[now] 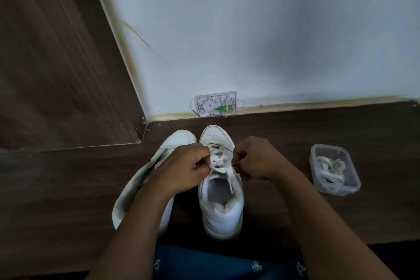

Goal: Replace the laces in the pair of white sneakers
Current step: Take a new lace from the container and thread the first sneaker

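Two hands (184, 166) (256, 159) pinching lace (218, 159); tub (341, 190), perhaps laces (329, 166), near.

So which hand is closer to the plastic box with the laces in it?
Right. The right hand pinches the lace on the side of the sneaker facing the plastic box, not touching it; the left hand pinches the lace on the far side.
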Demonstrator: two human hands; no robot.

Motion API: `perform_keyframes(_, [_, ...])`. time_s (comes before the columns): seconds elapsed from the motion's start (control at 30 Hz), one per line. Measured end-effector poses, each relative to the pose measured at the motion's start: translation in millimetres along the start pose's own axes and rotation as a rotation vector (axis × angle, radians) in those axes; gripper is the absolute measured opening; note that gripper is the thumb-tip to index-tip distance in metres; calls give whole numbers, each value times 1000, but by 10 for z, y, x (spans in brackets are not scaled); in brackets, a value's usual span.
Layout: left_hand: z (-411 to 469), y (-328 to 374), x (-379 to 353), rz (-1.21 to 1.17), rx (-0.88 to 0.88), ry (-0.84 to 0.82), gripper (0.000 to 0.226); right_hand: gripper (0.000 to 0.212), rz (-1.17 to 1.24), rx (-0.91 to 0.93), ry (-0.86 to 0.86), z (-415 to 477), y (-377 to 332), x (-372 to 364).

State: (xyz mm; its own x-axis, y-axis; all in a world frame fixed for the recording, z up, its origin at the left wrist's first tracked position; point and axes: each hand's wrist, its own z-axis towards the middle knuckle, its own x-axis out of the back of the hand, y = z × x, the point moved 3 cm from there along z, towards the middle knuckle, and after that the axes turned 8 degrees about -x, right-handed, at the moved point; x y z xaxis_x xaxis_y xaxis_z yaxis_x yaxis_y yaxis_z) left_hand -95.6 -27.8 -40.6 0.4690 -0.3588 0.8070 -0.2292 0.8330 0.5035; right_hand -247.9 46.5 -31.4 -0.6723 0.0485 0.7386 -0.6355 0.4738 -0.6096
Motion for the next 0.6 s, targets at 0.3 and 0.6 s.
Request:
perform_keyframes(0.3, [4,125,106,-63,179,217,45,27,209,37,139,-29,6,145])
perform_keyframes(0.6, [-46,-28,68,-36,367,166,28,13,-23,36,103,-46,-21,111])
